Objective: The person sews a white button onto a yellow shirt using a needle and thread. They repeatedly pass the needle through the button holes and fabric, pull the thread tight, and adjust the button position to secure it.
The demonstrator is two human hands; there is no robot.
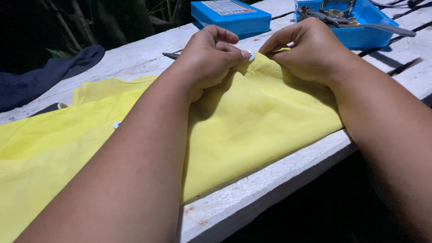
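Both hands are pinched on the far edge of the yellow cloth point(252, 117), with a small white button point(251, 56) right between them.

Left hand point(209, 60): fingers curled shut, thumb tip pressed against the button and the cloth edge under it. Closed grip, holding button plus fabric.

Right hand point(310, 51): fingers bent down and closed on the cloth edge just right of the button. I can't tell whether its fingertips touch the button or only the fabric; they're tucked under.

The cloth lies flat on the white plank table point(270, 184), spreading from the grip back toward the person and off to the left. A second white button point(116, 124) sits on it, well back and left of the grip.

Beyond the grip: a closed blue box point(229, 15), and to its right an open blue tray point(360, 22) with metal pliers point(355, 23) lying across it. A thin metal piece point(171, 55) lies just left of the left hand; can't make out what it is. A dark blue cloth point(45, 76) lies far left.

Judgement on doing this well: keep the fabric taut between the two pinches so the edge doesn't bunch, and keep the thumb square on the button so it doesn't slide off its spot. Light is poor, so work close in.
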